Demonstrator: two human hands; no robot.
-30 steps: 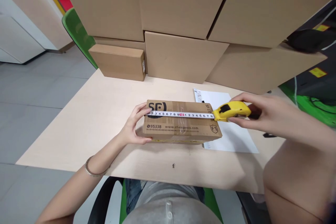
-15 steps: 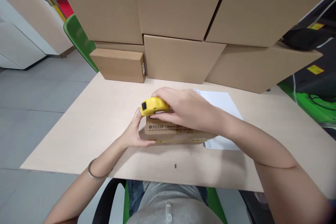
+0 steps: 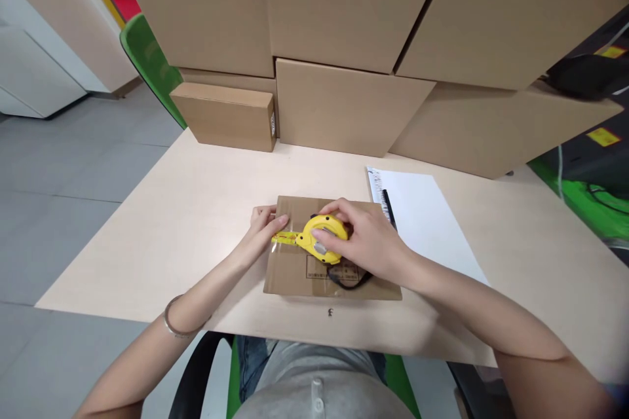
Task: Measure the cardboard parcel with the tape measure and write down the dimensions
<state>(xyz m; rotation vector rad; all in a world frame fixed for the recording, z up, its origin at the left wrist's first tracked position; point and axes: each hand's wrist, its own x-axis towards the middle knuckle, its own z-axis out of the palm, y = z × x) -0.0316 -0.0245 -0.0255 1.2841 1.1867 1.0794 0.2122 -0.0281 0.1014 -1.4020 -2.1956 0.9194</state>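
Behind the taped shipping box [image 3: 289, 278] and to its left, a small plain carton [image 3: 223, 119] stands on the table [image 3: 147, 242]. Your left hand [image 3: 260, 229] clasps the shipping box's left edge, thumb pressed on top; whether it also pins the tip of the yellow blade [image 3: 285, 237] can't be told. Over the middle of the shipping box, the tape measure [image 3: 324, 236] sits pinched between the thumb and fingers of your right hand [image 3: 368, 242], its black wrist strap [image 3: 351, 283] looped on the cardboard. Right of the shipping box lie a black pen [image 3: 389, 206] and a spiral notebook [image 3: 432, 216]. If your left thumb slips, the blade end could come off the edge and skew the reading; the loose strap might snag under the case. Half a second ago the shipping box showed its printed phone-number side and the case was at its left end; now a different, taped face is up, and the case lies mid-box.
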